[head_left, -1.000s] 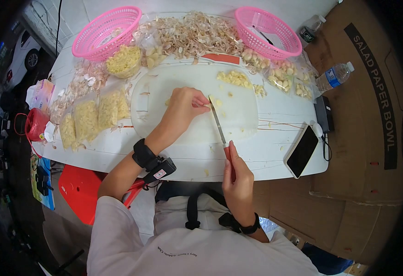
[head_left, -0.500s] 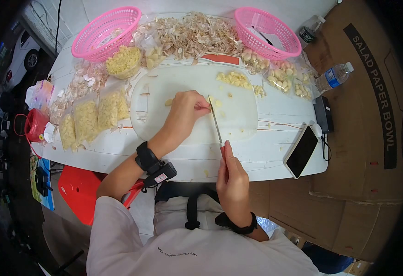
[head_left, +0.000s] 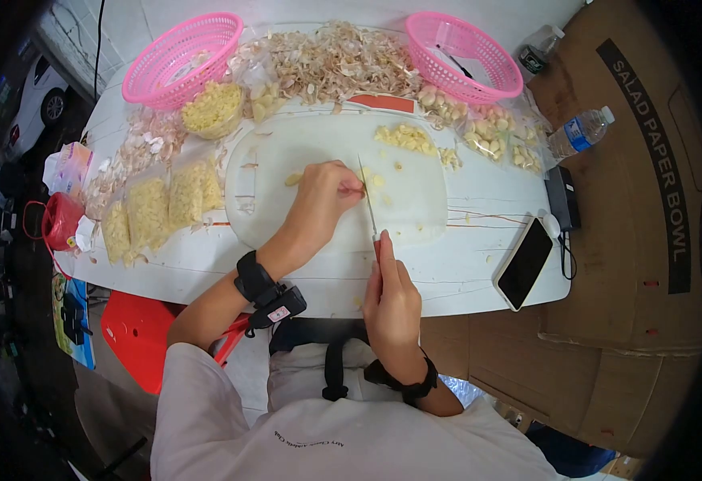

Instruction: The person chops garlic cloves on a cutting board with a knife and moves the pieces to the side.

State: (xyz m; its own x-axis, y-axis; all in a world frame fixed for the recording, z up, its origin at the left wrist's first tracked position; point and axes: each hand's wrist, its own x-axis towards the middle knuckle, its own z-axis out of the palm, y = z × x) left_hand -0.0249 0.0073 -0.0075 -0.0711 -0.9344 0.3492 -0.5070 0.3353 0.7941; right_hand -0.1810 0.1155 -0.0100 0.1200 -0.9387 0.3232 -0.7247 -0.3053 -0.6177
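Observation:
My right hand (head_left: 394, 309) is wrapped round the red handle of a thin knife (head_left: 370, 200), with a finger stretched along the handle. The blade points away from me over the white cutting board (head_left: 271, 208). My left hand (head_left: 324, 192) is closed in a pinch at the blade's left side, on a garlic clove mostly hidden by the fingers. Thin garlic slices (head_left: 377, 180) lie just right of the blade. A loose clove (head_left: 293, 179) rests left of my left hand. Farther back on the board is a heap of cut garlic (head_left: 406, 138).
Garlic skins (head_left: 343, 60) pile up at the back between two pink baskets (head_left: 138, 80) (head_left: 479, 94). Bags of chopped garlic (head_left: 149, 210) stand left, beside a full tub (head_left: 213, 111). Bagged cloves (head_left: 485, 140), a water bottle (head_left: 582, 134) and a phone (head_left: 525, 263) are right.
The knife and my right hand have shifted a little left and away from me, with the blade now more upright in view. My left hand has barely moved.

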